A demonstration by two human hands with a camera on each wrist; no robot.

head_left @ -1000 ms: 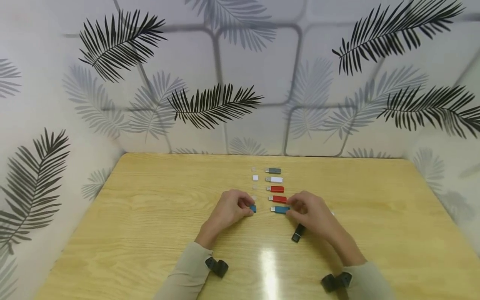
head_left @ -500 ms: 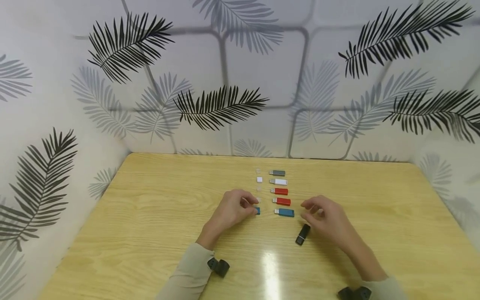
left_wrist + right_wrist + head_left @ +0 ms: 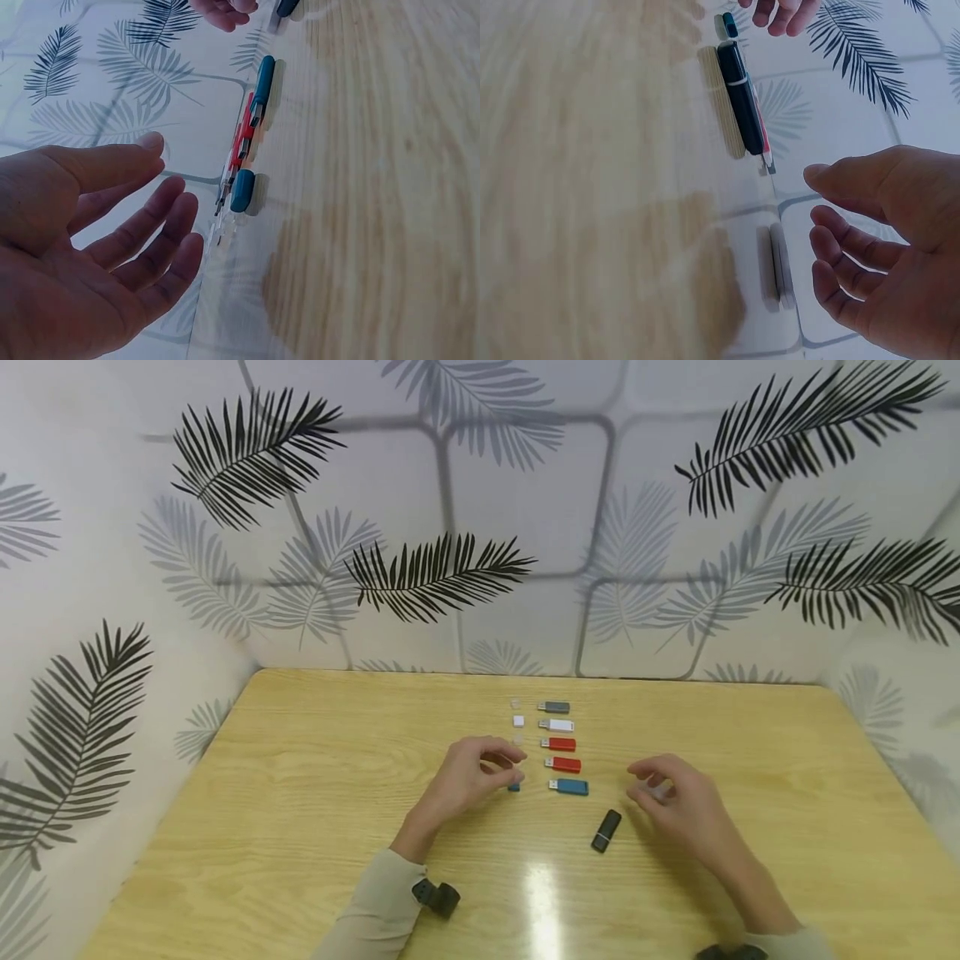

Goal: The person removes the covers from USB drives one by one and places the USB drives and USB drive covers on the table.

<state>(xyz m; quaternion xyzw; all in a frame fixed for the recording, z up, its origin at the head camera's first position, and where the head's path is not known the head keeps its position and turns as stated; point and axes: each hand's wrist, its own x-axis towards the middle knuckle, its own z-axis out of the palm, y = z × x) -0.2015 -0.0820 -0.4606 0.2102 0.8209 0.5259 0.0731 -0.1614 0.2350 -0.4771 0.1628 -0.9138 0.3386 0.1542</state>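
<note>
My left hand [image 3: 472, 772] hovers beside a small blue cap [image 3: 513, 787], its thumb and fingers apart and holding nothing. In the left wrist view that cap lies on the table just past the fingertips. Level with it, to the right, lies a blue USB stick [image 3: 573, 787] with its metal plug pointing left. My right hand [image 3: 682, 802] is held over the table with loosely bent fingers and nothing in them. Nearest to it are a black USB stick [image 3: 606, 831], lying slanted, and a flat silvery-white piece [image 3: 782, 266] partly hidden under the hand in the head view.
Above the blue stick lie two red USB sticks [image 3: 566, 764], a white one [image 3: 561, 725] and a grey one [image 3: 557, 707], all in a column. Left of them runs a column of small caps, among them a white cap [image 3: 518, 721] and a clear cap [image 3: 515, 702].
My right hand has drawn away to the right from the blue USB stick. The left hand's fingers, earlier at the blue cap, have come off it and spread.
</note>
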